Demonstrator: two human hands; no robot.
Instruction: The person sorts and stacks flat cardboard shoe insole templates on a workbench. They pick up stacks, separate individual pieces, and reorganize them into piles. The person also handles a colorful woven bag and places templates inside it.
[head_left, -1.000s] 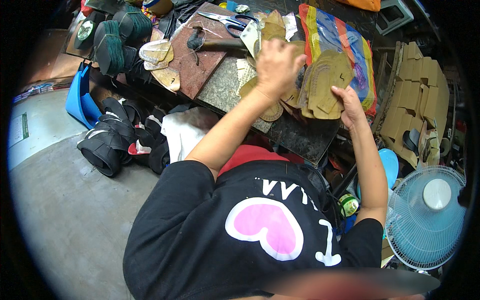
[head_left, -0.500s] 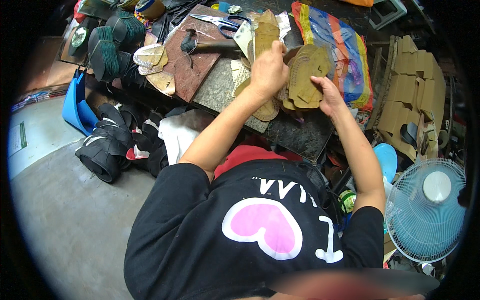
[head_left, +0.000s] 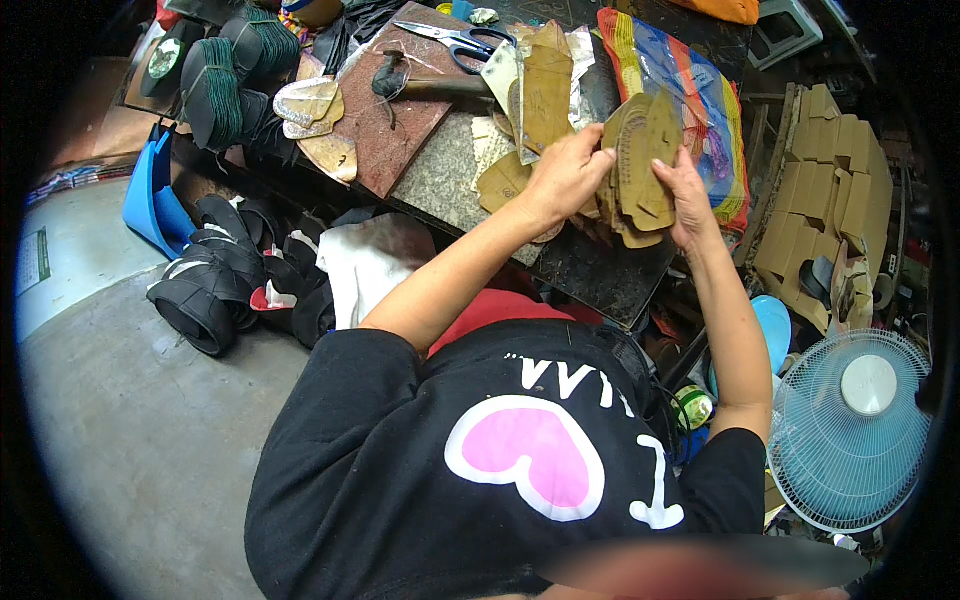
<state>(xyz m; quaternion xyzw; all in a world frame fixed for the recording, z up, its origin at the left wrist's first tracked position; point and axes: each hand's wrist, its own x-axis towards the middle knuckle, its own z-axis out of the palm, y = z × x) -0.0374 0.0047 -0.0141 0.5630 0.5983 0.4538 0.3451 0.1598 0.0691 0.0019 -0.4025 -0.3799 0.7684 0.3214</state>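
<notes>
Where the hands work, a dark, scuffed table (head_left: 603, 274) spreads beneath them, its near corner pointing toward the person. Off to its right stands a pile of tan folded cardboard boxes (head_left: 808, 195), with a round, pale-blue wire-caged fan (head_left: 845, 440) nearer the person. On the table's right part lies a red, yellow and blue striped woven-plastic sack (head_left: 715, 130); toward the left is a flat reddish-brown board (head_left: 375, 150). Between sack and board, over the table's near part, is the stack of thin, yellow-brown, sole-shaped sheets (head_left: 636, 160), tilted up in the hands. The right hand (head_left: 690, 203) grasps its right edge, thumb across the top sheet. The left hand (head_left: 567, 180) has curled fingers at the opposite edge; whether they pinch any sheets, I cannot tell. A dark-headed, brown-handled hammer (head_left: 445, 88) lies across the board, just beside steel scissors with dark-blue handles (head_left: 454, 40).
</notes>
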